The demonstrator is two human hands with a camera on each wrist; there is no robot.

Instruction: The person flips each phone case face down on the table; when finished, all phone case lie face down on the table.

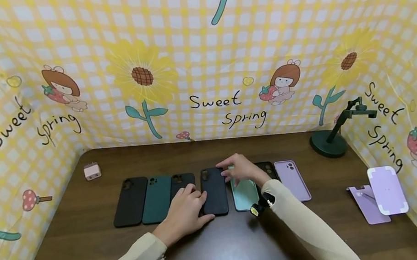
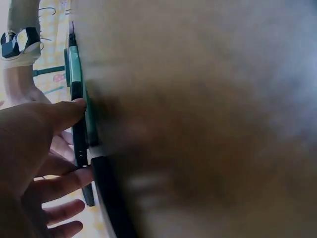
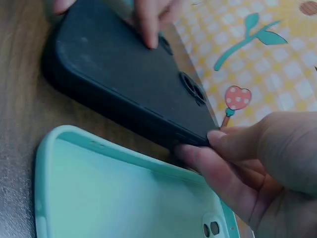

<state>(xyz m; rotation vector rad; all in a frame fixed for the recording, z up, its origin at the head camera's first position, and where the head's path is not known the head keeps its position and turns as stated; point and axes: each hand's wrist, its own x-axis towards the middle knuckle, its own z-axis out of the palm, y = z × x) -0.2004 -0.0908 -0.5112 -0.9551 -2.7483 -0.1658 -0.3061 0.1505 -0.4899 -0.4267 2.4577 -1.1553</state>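
Note:
A dark blue phone case [image 1: 215, 196] lies back side up in the middle of a row of cases on the table. Its top right corner is pinched between thumb and finger of my right hand [image 1: 240, 168], plainly seen in the right wrist view. My left hand [image 1: 185, 211] holds the same case from the left, thumb by the lower edge and a finger on the far side. Just right of it, a mint green case [image 3: 124, 193] lies with its hollow side up, partly under my right hand. Left of it, another dark case [image 1: 177, 181] is partly covered by my left hand.
Further left lie a teal case [image 1: 155, 199] and a black case [image 1: 131, 201]. Rightward are a black case [image 1: 267, 167] and a lilac case [image 1: 293, 182]. A charger plug [image 1: 92, 171], a green lamp-shaped stand [image 1: 329, 143] and a purple phone stand [image 1: 387, 191] sit near the edges.

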